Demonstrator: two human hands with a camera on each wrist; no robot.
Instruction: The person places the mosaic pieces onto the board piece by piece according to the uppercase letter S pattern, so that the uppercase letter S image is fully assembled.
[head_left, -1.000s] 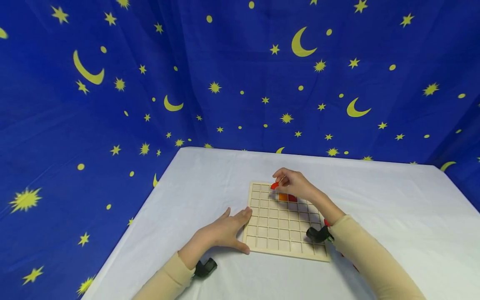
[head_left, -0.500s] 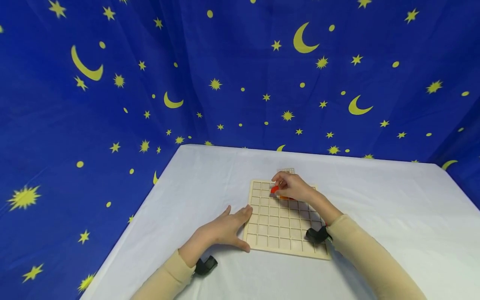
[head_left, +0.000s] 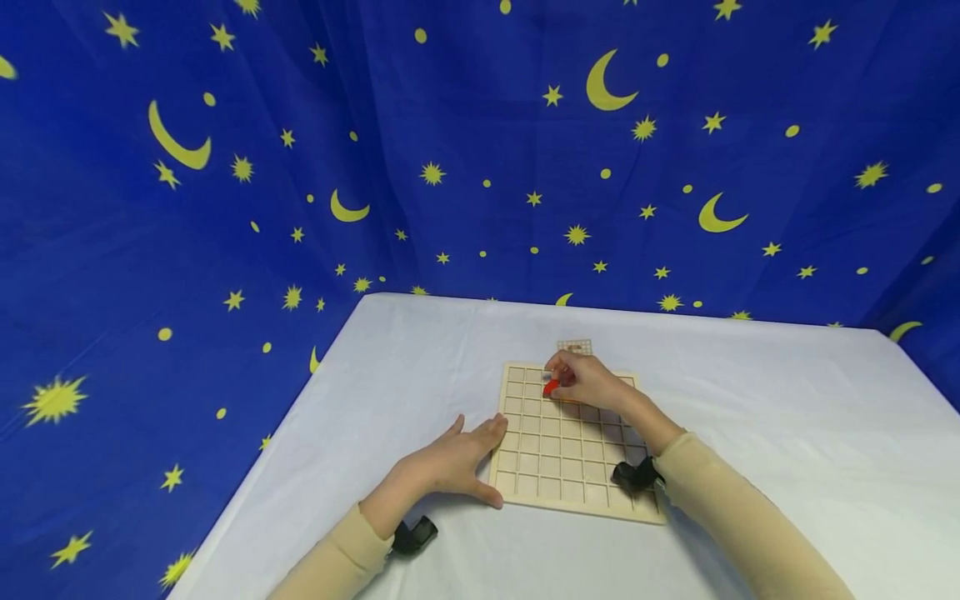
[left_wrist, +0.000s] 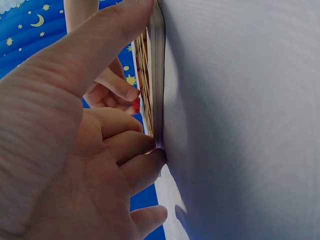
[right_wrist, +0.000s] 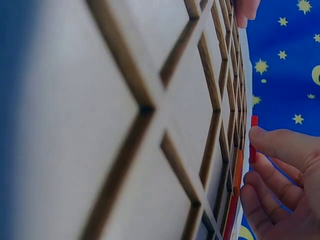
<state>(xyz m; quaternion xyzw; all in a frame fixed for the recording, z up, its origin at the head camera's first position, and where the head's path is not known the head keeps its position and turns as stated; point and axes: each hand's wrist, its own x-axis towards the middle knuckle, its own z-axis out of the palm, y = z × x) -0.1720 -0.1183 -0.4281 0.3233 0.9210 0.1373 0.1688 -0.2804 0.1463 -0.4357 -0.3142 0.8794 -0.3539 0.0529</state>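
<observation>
A pale wooden grid board [head_left: 551, 467] lies on the white table. My left hand [head_left: 450, 461] rests spread against its left edge, thumb and fingertips touching the rim; in the left wrist view, the left hand [left_wrist: 85, 145] meets the board's side. Over the board's upper part, my right hand [head_left: 588, 383] pinches a thin red piece [head_left: 551, 388] between thumb and finger. In the right wrist view, the red piece [right_wrist: 254, 140] stands edge-on in the right hand [right_wrist: 285, 175], just off the board. Orange [right_wrist: 238, 170] and red pieces sit in the grid beside it.
Behind the board lies a small card with a grid pattern [head_left: 574, 345]. A blue cloth with yellow stars and moons [head_left: 480, 150] hangs beyond the edges of the white table [head_left: 420, 358]. Each wrist carries a black camera.
My right hand has moved slightly toward me with the red piece, from the board's top row to just below it. The small card behind has come into sight. The left hand has stayed put.
</observation>
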